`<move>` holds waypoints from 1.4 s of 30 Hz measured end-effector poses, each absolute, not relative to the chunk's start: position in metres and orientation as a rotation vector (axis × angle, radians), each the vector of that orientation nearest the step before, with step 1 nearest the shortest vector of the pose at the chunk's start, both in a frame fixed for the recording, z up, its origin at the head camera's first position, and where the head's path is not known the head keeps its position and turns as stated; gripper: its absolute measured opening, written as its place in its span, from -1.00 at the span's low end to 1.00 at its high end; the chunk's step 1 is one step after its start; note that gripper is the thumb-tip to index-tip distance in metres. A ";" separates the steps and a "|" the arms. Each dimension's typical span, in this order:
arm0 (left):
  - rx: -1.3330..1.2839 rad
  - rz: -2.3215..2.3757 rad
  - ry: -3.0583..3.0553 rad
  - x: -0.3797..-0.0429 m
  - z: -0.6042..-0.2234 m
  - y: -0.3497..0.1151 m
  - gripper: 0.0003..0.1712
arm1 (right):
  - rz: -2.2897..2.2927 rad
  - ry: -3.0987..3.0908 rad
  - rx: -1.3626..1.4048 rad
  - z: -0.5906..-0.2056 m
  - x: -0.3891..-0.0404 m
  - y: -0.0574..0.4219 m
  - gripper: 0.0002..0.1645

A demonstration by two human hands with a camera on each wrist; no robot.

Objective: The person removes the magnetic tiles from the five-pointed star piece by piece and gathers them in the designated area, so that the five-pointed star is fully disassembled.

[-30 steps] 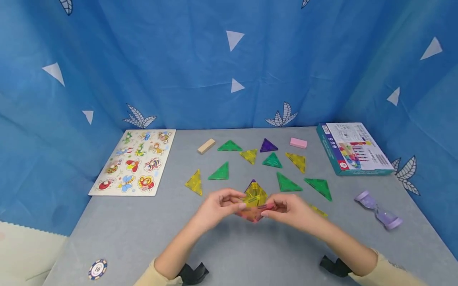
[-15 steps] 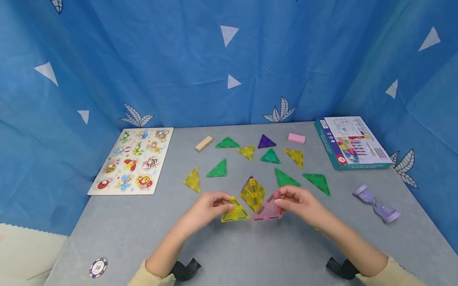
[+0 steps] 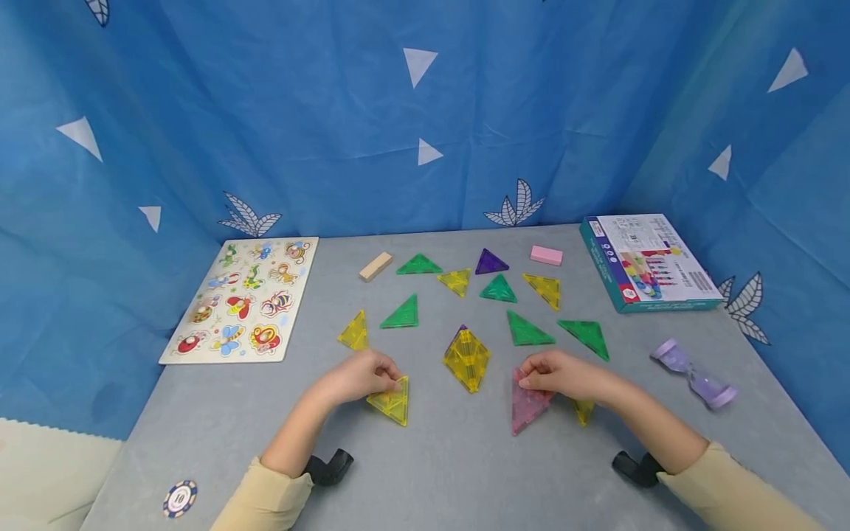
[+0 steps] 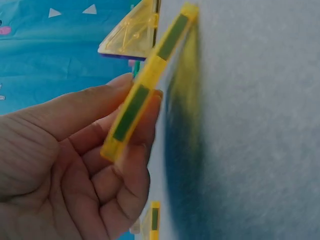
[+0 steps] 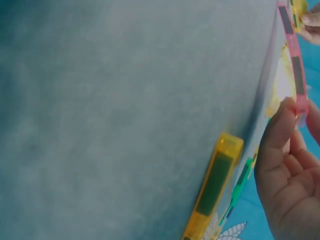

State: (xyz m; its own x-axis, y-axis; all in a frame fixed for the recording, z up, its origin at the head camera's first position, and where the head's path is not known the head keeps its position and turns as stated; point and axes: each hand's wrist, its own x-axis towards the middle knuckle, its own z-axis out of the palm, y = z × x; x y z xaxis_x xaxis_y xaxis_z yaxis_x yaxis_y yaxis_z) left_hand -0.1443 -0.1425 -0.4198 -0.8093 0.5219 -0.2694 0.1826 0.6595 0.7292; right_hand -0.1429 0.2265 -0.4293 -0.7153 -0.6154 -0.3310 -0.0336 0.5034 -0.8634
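Left of centre in the head view, my left hand (image 3: 358,376) pinches a yellow triangular magnetic tile (image 3: 395,404) between thumb and fingers. The left wrist view shows that yellow tile (image 4: 147,87) edge-on, tilted over the grey table. On the other side, my right hand (image 3: 561,375) pinches a pink triangular magnetic tile (image 3: 524,407) near its upper corner. Between the hands stands a pointed yellow shape (image 3: 467,359) built of tiles, with purple at its tip; neither hand touches it. Another yellow tile (image 3: 584,411) lies partly hidden under my right wrist.
Several loose triangular tiles lie behind, among them a green one (image 3: 528,330) and a purple one (image 3: 491,262). A picture puzzle board (image 3: 302,287) is at left, a box (image 3: 677,258) and a purple hourglass (image 3: 693,375) at right. A poker chip (image 3: 180,499) lies front left.
A second ago both hands were together in front of the yellow shape, tiles overlapping. They have moved apart, the left with the yellow tile leftward, the right with the pink tile rightward.
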 end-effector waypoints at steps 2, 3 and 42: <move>0.537 0.967 2.441 -0.144 -0.420 -0.143 -0.95 | -1.180 2.144 -0.539 -0.430 -0.144 0.224 -0.77; 0.532 0.952 2.461 -0.143 -0.419 -0.142 -0.96 | -1.164 2.165 -0.545 -0.430 -0.145 0.224 -0.78; 0.379 1.533 2.404 -0.169 -0.441 -0.054 -0.78 | -0.824 2.712 -0.560 -0.419 -0.165 0.130 -0.64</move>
